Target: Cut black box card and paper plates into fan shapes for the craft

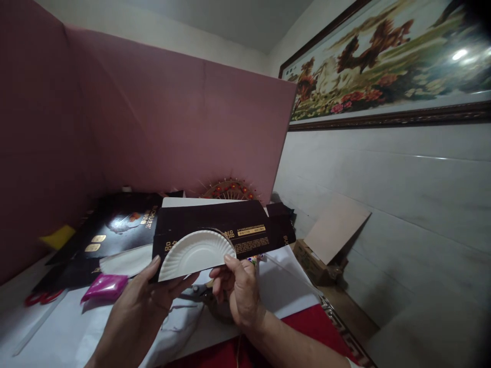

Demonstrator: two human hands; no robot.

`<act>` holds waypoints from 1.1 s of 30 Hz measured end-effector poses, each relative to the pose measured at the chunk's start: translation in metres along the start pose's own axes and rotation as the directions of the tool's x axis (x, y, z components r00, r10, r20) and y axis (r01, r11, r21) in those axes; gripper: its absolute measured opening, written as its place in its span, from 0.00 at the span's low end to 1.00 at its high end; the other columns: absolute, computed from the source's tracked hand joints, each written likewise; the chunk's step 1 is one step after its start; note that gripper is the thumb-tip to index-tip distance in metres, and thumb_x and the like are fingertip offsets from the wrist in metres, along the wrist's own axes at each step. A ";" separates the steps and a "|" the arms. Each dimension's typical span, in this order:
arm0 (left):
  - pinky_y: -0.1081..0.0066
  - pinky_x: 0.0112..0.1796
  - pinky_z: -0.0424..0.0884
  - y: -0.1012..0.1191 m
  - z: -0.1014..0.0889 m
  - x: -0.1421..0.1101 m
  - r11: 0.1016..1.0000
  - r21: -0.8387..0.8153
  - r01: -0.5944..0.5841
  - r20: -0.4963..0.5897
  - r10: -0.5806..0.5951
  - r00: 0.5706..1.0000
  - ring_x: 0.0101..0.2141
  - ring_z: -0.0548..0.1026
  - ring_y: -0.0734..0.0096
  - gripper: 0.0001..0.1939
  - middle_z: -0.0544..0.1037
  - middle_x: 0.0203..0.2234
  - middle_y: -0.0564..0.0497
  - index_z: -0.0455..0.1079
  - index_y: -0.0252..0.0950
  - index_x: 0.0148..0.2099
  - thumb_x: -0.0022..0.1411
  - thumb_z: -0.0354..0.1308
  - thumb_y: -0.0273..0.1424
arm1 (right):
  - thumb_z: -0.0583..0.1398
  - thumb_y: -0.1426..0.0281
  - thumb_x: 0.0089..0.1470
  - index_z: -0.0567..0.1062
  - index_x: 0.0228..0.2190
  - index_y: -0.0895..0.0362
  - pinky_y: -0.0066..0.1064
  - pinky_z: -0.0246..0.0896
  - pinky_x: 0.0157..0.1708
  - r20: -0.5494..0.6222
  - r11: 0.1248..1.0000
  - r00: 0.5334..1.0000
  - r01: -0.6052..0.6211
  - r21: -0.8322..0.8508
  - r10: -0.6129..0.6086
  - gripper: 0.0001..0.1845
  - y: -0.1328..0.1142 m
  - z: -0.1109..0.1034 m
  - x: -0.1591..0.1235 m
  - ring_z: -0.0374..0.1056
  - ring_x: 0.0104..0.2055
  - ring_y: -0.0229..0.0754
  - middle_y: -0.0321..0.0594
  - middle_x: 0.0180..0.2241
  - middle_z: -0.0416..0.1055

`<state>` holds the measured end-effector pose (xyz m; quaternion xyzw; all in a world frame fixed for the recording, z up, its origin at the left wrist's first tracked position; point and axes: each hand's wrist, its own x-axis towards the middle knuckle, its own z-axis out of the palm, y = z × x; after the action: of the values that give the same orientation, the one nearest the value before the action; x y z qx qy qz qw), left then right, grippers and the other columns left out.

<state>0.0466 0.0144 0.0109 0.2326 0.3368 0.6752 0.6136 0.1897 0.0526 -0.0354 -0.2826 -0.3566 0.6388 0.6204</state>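
A white half paper plate (197,251) with a fluted rim lies against a black cardboard piece (203,217) printed with gold lettering. My left hand (141,296) grips the cardboard's lower left edge, thumb on top and fingers underneath. With thumb and fingers, my right hand (240,286) pinches the right corner of the half plate; whether it also grips the cardboard there is hard to tell. Beneath the hands lie dark scissors (197,292), partly hidden. Another white curved piece (128,259) rests left of my left hand, above a shiny magenta packet (105,287).
More black printed cardboard (118,230) lies at the left. Red-handled scissors (44,297) and a pale strip (40,322) are near the front left. A beaded fan-shaped decoration (232,189) stands at the back, before a pink partition (172,117). A cardboard box (312,263) stands right.
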 end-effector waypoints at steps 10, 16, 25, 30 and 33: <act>0.68 0.35 0.78 -0.002 0.001 -0.002 0.966 0.223 -0.131 -0.036 0.143 0.989 0.34 0.79 0.57 0.14 0.83 0.29 0.47 0.78 0.33 0.30 0.34 0.71 0.24 | 0.63 0.52 0.41 0.74 0.15 0.64 0.21 0.50 0.08 -0.069 0.997 0.998 -0.006 -0.072 0.001 0.25 0.000 0.001 -0.001 0.56 0.09 0.31 0.40 0.10 0.66; 0.56 0.36 0.79 -0.009 -0.006 0.005 0.995 0.089 -0.055 -0.036 0.058 0.998 0.33 0.81 0.56 0.13 0.83 0.35 0.43 0.76 0.32 0.38 0.48 0.68 0.31 | 0.62 0.53 0.42 0.74 0.16 0.64 0.21 0.50 0.09 -0.068 0.994 0.998 0.007 -0.107 -0.014 0.25 0.000 0.000 -0.001 0.56 0.09 0.31 0.40 0.10 0.66; 0.60 0.38 0.79 -0.015 -0.012 0.009 0.992 0.105 0.074 -0.040 -0.070 0.997 0.35 0.81 0.54 0.03 0.83 0.32 0.38 0.76 0.27 0.30 0.50 0.65 0.22 | 0.61 0.53 0.44 0.75 0.17 0.65 0.21 0.51 0.09 -0.048 0.994 0.999 -0.009 -0.108 0.004 0.25 0.002 -0.002 -0.001 0.56 0.10 0.31 0.41 0.10 0.67; 0.64 0.41 0.78 -0.013 -0.010 0.010 0.985 0.141 0.103 -0.074 -0.094 0.993 0.38 0.81 0.55 0.04 0.83 0.36 0.37 0.77 0.27 0.34 0.55 0.61 0.21 | 0.62 0.52 0.46 0.74 0.19 0.64 0.21 0.53 0.09 -0.012 0.998 1.000 0.004 -0.070 -0.005 0.25 0.005 -0.002 0.001 0.59 0.11 0.33 0.41 0.14 0.69; 0.63 0.40 0.79 -0.009 -0.008 0.010 0.985 0.149 0.091 -0.108 -0.076 0.991 0.38 0.81 0.55 0.05 0.83 0.34 0.38 0.77 0.27 0.33 0.55 0.60 0.21 | 0.66 0.54 0.44 0.75 0.25 0.63 0.22 0.57 0.11 0.048 0.998 0.998 0.048 -0.042 -0.046 0.22 0.006 -0.001 0.001 0.63 0.14 0.33 0.41 0.19 0.73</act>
<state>0.0459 0.0226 -0.0017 0.2300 0.4284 0.6319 0.6035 0.1864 0.0542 -0.0406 -0.2722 -0.3913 0.6228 0.6204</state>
